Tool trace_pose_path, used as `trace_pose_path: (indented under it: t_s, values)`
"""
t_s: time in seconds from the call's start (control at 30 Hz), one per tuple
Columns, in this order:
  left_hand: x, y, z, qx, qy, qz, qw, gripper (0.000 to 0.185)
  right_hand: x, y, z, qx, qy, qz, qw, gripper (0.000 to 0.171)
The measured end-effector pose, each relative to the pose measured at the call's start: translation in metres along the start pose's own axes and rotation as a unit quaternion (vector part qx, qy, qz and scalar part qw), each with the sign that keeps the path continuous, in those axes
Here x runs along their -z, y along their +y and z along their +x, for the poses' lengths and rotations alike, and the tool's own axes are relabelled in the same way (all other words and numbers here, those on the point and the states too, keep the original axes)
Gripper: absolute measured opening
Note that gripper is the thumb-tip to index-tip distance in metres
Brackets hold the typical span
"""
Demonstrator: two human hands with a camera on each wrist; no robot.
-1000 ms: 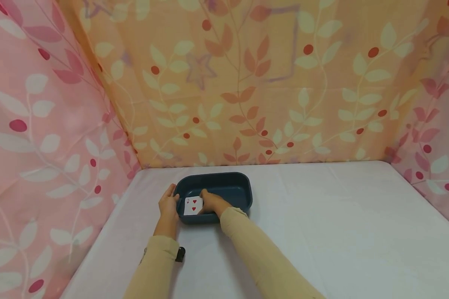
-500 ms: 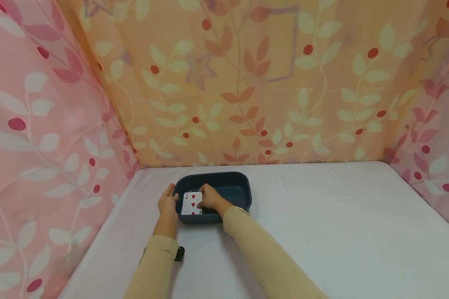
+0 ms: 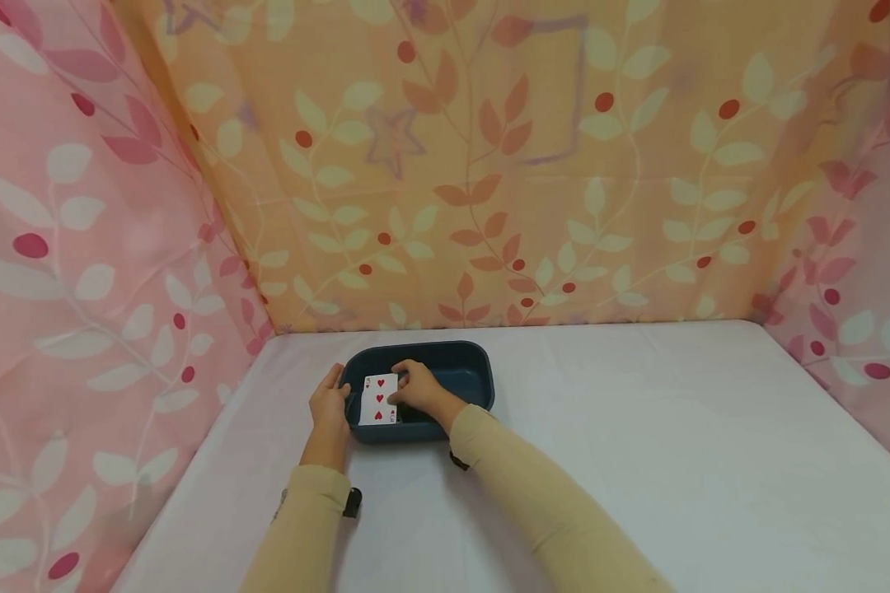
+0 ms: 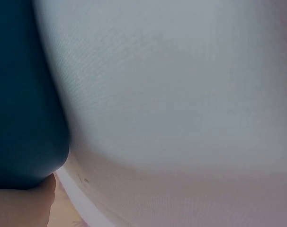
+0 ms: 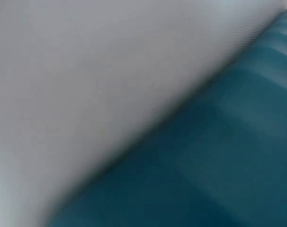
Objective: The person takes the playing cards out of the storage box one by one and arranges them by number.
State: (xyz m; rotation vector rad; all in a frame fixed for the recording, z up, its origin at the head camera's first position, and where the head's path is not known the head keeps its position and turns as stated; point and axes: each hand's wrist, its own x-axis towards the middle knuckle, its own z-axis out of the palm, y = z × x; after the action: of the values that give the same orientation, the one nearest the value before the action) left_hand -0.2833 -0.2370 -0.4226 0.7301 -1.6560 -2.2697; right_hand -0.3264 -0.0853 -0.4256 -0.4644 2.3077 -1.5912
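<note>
Right hand (image 3: 418, 390) pinches a thin, light, bendy, slick-looking card (image 3: 379, 399) best held by its edge, left hand (image 3: 330, 407) grips the bin (image 3: 475, 366) rim.

One dark blue tub (image 3: 466, 380), one playing card (image 3: 379, 399), two hands.

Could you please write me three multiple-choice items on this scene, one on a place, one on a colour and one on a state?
1. Where is the white playing card with red hearts?
A. over the dark blue plastic tub
B. on the cloth by the right wall
C. under the left sleeve

2. What colour is the tub?
A. yellow
B. dark blue
C. white

3. What is the right hand doing?
A. lying flat on the table
B. holding the card
C. raised, holding nothing

Answers: 1 A, the card shows against the tub's inside; 2 B, all views show it; 3 B, its fingers pinch the card's edge.
</note>
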Motion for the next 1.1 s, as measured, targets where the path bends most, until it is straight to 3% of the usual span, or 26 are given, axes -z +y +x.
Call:
trace_pose_path:
  t_s: [0.37,0.73,1.1]
  values:
    - [0.001,0.002,-0.002,0.000,-0.013,-0.006,0.9999,0.056,0.025,-0.013,-0.012,0.007,0.031,0.053,0.998,0.056]
    - [-0.001,0.002,-0.005,0.001,-0.013,0.000,0.9999,0.056,0.045,-0.023,-0.026,0.024,0.044,0.062,0.997,0.058]
    - [0.002,0.004,-0.006,0.005,-0.019,-0.025,0.9995,0.057,0.065,-0.024,-0.034,0.025,0.056,0.063,0.996,0.061]
